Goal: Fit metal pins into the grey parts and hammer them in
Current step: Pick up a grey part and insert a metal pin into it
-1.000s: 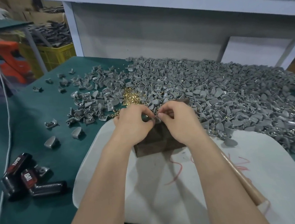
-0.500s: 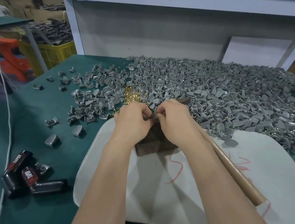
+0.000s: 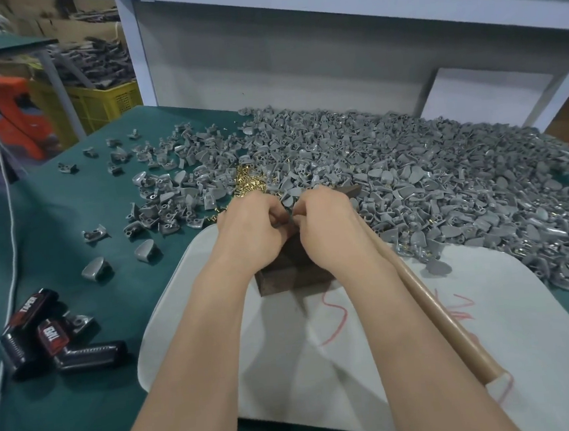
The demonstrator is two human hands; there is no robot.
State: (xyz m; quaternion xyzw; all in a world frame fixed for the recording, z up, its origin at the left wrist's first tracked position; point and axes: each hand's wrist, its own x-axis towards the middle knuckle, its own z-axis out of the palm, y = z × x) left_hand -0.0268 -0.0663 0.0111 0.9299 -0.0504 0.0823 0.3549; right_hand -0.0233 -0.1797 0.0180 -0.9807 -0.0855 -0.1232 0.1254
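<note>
My left hand (image 3: 253, 231) and my right hand (image 3: 325, 229) meet above a dark block (image 3: 291, 269) on the white sheet (image 3: 322, 349). Between their fingertips they pinch one small grey part (image 3: 287, 201); whether a pin is in it is hidden by the fingers. A little heap of brass pins (image 3: 247, 184) lies just beyond my left hand. A wide pile of grey parts (image 3: 410, 176) covers the table behind and to the right. The hammer's wooden handle (image 3: 436, 312) runs under my right forearm toward the near right.
Loose grey parts (image 3: 148, 249) are scattered left on the green mat (image 3: 54, 235). Black and red plastic pieces (image 3: 49, 339) lie at the near left beside a white cable (image 3: 11, 239). A white shelf frame (image 3: 327, 15) stands behind, a yellow crate (image 3: 104, 100) far left.
Both hands stay pinched together over the block and have shifted slightly toward the pile. The hammer handle shows more clearly beside my right forearm.
</note>
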